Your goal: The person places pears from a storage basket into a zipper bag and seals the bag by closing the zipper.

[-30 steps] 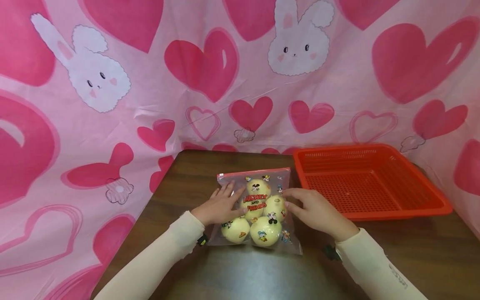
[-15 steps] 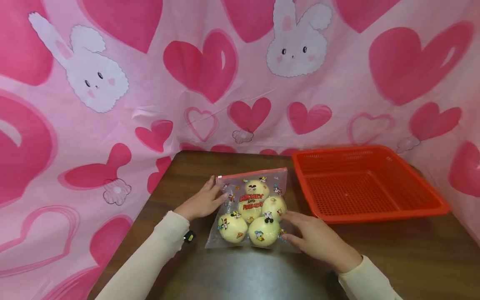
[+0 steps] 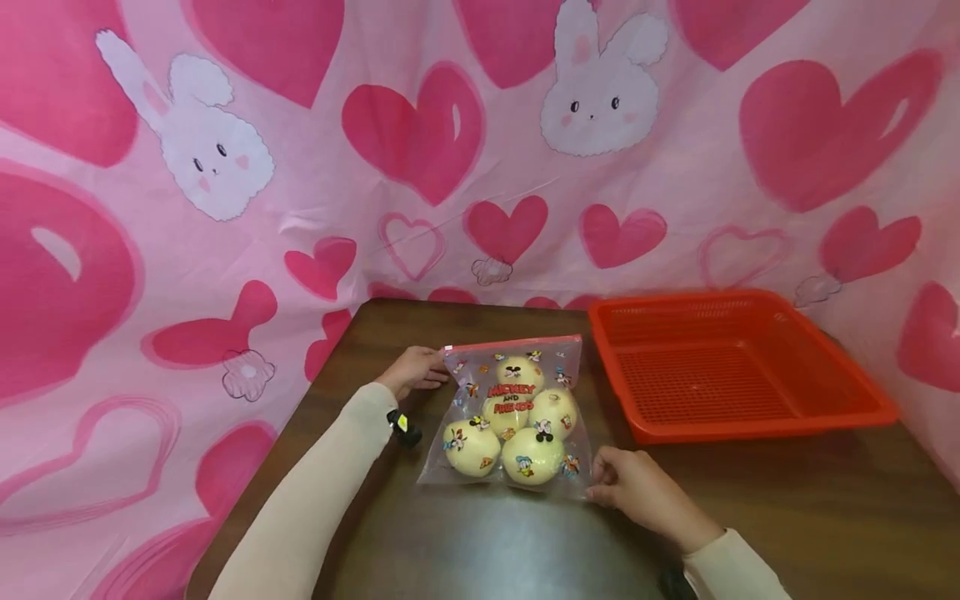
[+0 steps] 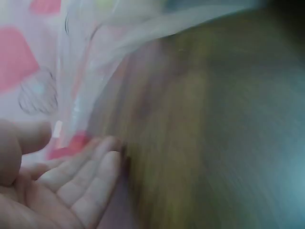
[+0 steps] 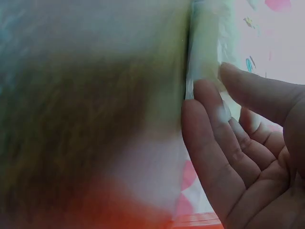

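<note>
A clear zip bag (image 3: pixel 459 408) with a red top strip and "Mickey and Friends" print lies flat on the table. Inside it are several round, pale yellow things (image 3: pixel 533 458) that look like peeled onions. My right hand (image 3: pixel 645 492) pinches the bag's near right corner between thumb and fingers; the right wrist view shows the bag's edge between thumb (image 5: pixel 257 90) and fingertips. At the far left corner, by the white zip slider (image 3: pixel 448 348), is my left hand (image 3: pixel 417 371). Its thumb stands apart from the loosely bent fingers (image 4: pixel 90 183), which are right at the red strip.
A red plastic basket (image 3: pixel 765 432) with a mesh floor stands on the table to the right of the bag. The dark wooden table (image 3: pixel 480 550) backs onto a pink cloth (image 3: pixel 420 275) printed with hearts and rabbits, which also runs along the left side.
My left hand has come off the bag's top and moved out to its far left corner. My right hand has slid from the bag's right side toward me and now pinches the near right corner.
</note>
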`<state>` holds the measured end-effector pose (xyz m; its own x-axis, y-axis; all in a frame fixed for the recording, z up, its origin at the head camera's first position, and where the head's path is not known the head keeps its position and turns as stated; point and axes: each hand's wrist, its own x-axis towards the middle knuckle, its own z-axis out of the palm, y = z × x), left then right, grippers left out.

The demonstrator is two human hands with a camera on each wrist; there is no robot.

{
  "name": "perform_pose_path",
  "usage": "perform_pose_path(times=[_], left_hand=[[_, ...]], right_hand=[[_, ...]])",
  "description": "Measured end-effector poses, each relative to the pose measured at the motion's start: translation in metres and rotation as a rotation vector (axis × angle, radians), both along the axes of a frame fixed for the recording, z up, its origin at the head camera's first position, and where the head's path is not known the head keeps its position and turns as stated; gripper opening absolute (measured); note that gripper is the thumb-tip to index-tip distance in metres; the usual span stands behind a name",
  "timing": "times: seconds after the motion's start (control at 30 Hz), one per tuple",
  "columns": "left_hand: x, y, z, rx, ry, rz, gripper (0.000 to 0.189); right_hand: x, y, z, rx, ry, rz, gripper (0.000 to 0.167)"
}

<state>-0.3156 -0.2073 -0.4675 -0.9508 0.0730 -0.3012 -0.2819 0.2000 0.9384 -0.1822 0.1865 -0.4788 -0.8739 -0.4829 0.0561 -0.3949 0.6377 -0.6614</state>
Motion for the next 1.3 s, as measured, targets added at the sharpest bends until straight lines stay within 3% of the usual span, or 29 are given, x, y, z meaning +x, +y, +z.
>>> perform_pose_path(times=[0.17,0.37,0.7,0.8,0.93,1.13,1.23,1.3], left_hand=[[-0.028,0.002,-0.004,0.071,-0.05,0.136,0.026],[-0.043,0.012,0.004,-0.007,0.093,0.099,0.02],[-0.05,0.02,0.0,-0.06,0.165,0.11,0.018],[-0.049,0.023,-0.005,-0.06,0.172,0.108,0.018],[-0.041,0.015,-0.004,-0.052,0.182,0.121,0.018],[-0.022,-0.007,0.007,-0.082,0.186,0.111,0.023],[-0.007,-0.019,0.013,-0.095,0.186,0.059,0.028],[0.004,-0.027,0.016,-0.1,0.193,0.019,0.03]], right_hand=[[-0.005,0.0,-0.002,-0.026,-0.106,0.043,0.032],[-0.003,0.005,0.001,-0.049,-0.15,0.069,0.037],[-0.01,0.009,0.006,-0.079,-0.203,0.215,0.043],[-0.012,0.012,0.004,-0.065,-0.213,0.225,0.043],[-0.009,0.017,0.004,-0.06,-0.19,0.204,0.043],[-0.006,0.021,0.011,0.008,-0.049,0.162,0.037],[-0.001,0.025,0.017,0.036,0.127,0.121,0.035],[0.0,0.03,0.021,0.03,0.318,0.071,0.037]])
